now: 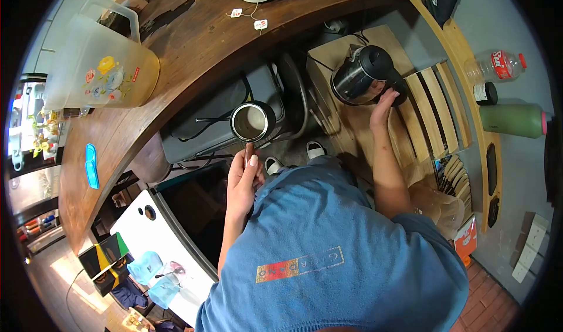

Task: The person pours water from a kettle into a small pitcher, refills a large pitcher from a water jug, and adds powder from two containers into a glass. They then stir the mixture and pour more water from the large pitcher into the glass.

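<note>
Left fingers (pixel 238 166) closed on brown handle (pixel 250 149) of round metal-rimmed mug (pixel 253 122), right fingers (pixel 387 98) nearly straight beside glossy black kettle (pixel 358 80)

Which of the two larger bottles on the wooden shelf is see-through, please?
The clear bottle with red cap and label; the green bottle is opaque with a pink end.
</note>
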Tool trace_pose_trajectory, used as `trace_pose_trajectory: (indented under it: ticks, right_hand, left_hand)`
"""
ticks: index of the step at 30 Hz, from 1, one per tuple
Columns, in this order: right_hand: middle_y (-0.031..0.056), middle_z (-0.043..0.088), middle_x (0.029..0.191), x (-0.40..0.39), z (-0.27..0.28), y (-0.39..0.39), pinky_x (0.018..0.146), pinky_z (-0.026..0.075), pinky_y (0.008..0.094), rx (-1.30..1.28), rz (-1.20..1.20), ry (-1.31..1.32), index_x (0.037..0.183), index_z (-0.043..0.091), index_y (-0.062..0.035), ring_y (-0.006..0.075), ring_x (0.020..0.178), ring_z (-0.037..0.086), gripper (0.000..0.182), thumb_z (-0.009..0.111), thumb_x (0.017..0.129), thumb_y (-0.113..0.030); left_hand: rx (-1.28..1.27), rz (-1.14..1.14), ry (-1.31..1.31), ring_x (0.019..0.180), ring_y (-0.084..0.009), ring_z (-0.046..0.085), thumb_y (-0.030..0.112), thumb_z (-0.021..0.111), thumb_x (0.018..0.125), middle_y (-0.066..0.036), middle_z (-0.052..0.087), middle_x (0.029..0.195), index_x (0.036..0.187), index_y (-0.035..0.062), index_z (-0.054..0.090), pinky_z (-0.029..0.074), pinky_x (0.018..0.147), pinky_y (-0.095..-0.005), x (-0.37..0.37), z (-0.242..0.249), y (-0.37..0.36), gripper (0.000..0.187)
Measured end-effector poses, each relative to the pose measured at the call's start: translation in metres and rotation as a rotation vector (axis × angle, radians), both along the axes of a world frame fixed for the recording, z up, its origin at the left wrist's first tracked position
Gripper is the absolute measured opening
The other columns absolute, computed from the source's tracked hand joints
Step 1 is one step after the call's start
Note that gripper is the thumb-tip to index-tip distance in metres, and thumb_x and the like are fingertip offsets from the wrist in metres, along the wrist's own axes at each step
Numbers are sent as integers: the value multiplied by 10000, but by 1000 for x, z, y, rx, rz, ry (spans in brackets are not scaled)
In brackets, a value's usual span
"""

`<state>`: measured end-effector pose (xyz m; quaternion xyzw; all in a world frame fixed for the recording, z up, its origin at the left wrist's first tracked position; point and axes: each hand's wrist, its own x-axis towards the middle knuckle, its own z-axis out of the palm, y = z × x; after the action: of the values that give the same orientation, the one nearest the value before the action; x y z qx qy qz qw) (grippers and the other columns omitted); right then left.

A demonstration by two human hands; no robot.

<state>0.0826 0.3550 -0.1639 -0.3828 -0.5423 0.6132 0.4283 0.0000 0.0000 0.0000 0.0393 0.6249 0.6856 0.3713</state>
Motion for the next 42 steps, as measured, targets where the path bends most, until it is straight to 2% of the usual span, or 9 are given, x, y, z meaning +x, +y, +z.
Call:
trace_pose_trajectory:
  ticks: [6, 8, 12, 15, 19, 24, 27, 35, 42]
  right_hand:
    - [217, 144, 1540, 21, -42, 21, 1161, 108, 337, -22, 31, -34, 1461, 127, 69, 262, 1442, 133, 844, 168, 963, -611]
    - [237, 533, 1256, 24, 5, -10, 1053, 315, 375, 426, -49, -329, 1254, 499, 76, 324, 1229, 464, 562, 344, 1005, -404]
    - [208, 604, 1049, 43, 38, -20, 906, 401, 414, 734, -351, -479, 1014, 599, 24, 354, 1017, 544, 323, 542, 933, -283]
    - [182, 610, 1067, 34, 36, 10, 911, 391, 423, 821, -607, -543, 1018, 604, 19, 363, 1038, 533, 340, 527, 937, -302]
    - [149, 647, 846, 35, 24, 40, 765, 465, 385, 343, -221, -390, 889, 609, 63, 313, 817, 604, 461, 480, 961, -373]
    - [45, 575, 649, 17, -14, 62, 471, 406, 234, 136, -212, 30, 790, 605, 18, 113, 536, 520, 444, 522, 927, -397]
    - [31, 561, 629, 4, 12, 58, 459, 400, 229, 132, -239, -14, 764, 598, 19, 106, 526, 514, 418, 548, 917, -366]
    - [-24, 531, 654, 14, 118, 46, 460, 352, 207, 526, 58, 41, 791, 619, 15, 62, 553, 474, 411, 589, 918, -375]
    - [-15, 540, 694, -17, 255, 4, 506, 338, 195, 820, 441, -157, 846, 623, 32, 53, 588, 471, 725, 523, 832, -686]
  left_hand:
    - [68, 35, -45, 597, -39, 357, 249, 496, 987, 34, 413, 734, 1067, 5, 475, 295, 522, -183, -1, -2, 5, 258]
    - [61, 24, -43, 595, -39, 356, 247, 499, 987, 34, 416, 736, 1067, 6, 476, 297, 522, -186, -1, -3, 7, 255]
    - [72, 16, -25, 596, -41, 369, 254, 502, 986, 31, 425, 739, 1073, 8, 478, 305, 526, -189, -2, -5, 7, 262]
    - [49, -13, -2, 599, -43, 384, 263, 502, 985, 25, 439, 751, 1084, 6, 479, 318, 529, -192, -2, -5, 7, 276]
    - [40, -47, -1, 601, -46, 398, 277, 502, 985, 20, 454, 761, 1106, 2, 480, 329, 529, -196, -5, -7, 6, 301]
    - [46, -49, 15, 602, -43, 401, 280, 500, 987, 21, 456, 748, 1117, 1, 481, 335, 527, -193, -6, -8, 5, 308]
    - [66, -54, 15, 605, -40, 405, 267, 501, 987, 26, 454, 736, 1115, 4, 483, 339, 528, -189, -7, -5, 0, 293]
    - [-58, -131, 119, 600, -41, 413, 238, 509, 981, 34, 450, 729, 1056, 1, 518, 356, 536, -209, -19, 8, -15, 249]
    - [-166, -181, 301, 615, -43, 404, 212, 538, 965, 29, 454, 707, 1028, -6, 538, 351, 541, -212, -28, 15, -21, 227]
